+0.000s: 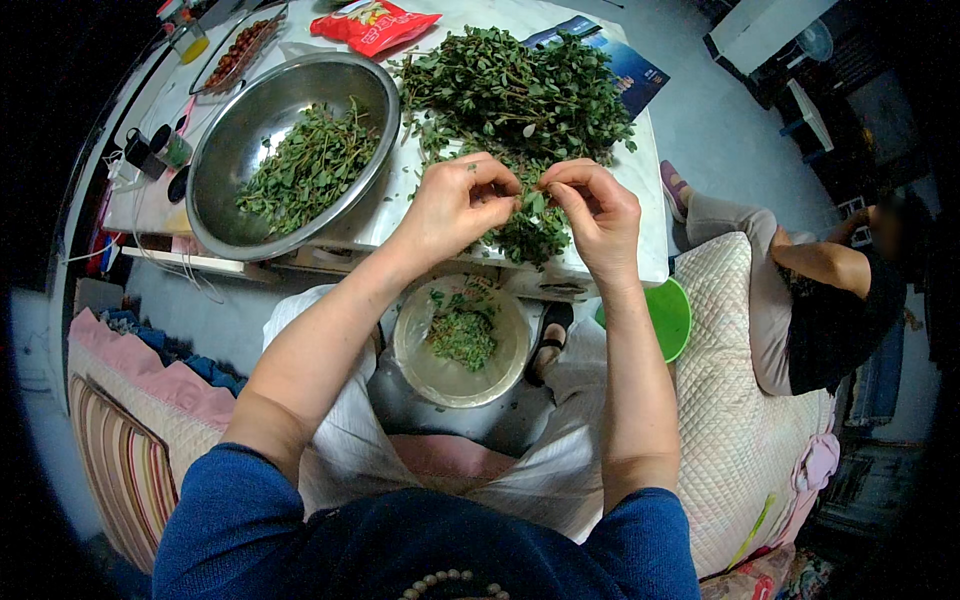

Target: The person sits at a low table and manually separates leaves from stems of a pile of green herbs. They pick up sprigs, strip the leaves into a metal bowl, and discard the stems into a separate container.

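Note:
My left hand and my right hand meet above the front of the marble-look table. Fingertips of both hands pinch a small sprig of purslane-like greens between them. Loose greens lie on the tabletop just below, partly hidden by the hands. Behind them rises a large heap of the same leafy stems. To the left, a wide stainless steel bowl stands with a pile of greens inside. Between my knees is a lined bin holding green scraps.
A red snack packet, a glass dish of brownish-red round items and a dark blue printed sheet lie toward the back. Cables and a charger sit left. A green bucket stands right, near a seated person on quilted seating.

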Motion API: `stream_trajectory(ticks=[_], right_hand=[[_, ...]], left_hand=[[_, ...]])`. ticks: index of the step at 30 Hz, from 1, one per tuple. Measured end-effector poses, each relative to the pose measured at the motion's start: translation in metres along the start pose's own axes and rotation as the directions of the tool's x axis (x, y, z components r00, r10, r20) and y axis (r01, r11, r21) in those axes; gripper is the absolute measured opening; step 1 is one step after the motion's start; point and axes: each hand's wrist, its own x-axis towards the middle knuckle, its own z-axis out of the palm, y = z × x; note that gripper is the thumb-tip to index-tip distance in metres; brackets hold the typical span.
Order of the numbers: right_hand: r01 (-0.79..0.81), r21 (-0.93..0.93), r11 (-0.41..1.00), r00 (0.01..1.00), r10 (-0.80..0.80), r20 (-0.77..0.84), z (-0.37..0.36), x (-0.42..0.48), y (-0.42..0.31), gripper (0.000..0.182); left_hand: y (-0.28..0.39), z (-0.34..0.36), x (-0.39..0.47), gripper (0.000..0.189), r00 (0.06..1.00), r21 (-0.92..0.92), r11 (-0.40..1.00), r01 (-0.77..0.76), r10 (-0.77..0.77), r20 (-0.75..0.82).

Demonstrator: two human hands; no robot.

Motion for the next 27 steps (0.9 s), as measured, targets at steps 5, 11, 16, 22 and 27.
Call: stream_trajectory(ticks=[5,11,16,22,27], right_hand=[[0.014,-0.03,0.999,1.0,-0.014,0.004,0.002,-0.001,0.0,0.005],[0.013,-0.04,0.999,1.0,-0.013,-0.001,0.006,-0.001,-0.001,0.005],[-0.076,0.09,0.993,0.985,0.088,-0.146,-0.015,0.005,-0.007,0.007],[-0.15,0.23,0.962,0.983,0.17,-0.073,-0.022,0.004,-0.003,0.008],[-0.21,0.251,0.945,0.975,0.222,-0.022,-0.021,0.001,-0.004,0.009]], left_hand=[[0.005,-0.001,0.0,0.013,0.984,-0.155,0.971,0.179,-0.174,0.047],[0.004,0.0,0.001,0.012,0.959,-0.273,0.92,0.28,-0.255,0.126],[-0.01,-0.008,0.001,0.013,0.934,-0.332,0.879,0.343,-0.281,0.222],[-0.022,-0.006,-0.013,0.032,0.777,0.0,0.989,0.148,-0.116,0.619],[-0.025,-0.005,-0.007,0.034,0.857,-0.113,0.972,0.204,-0.122,0.501]])
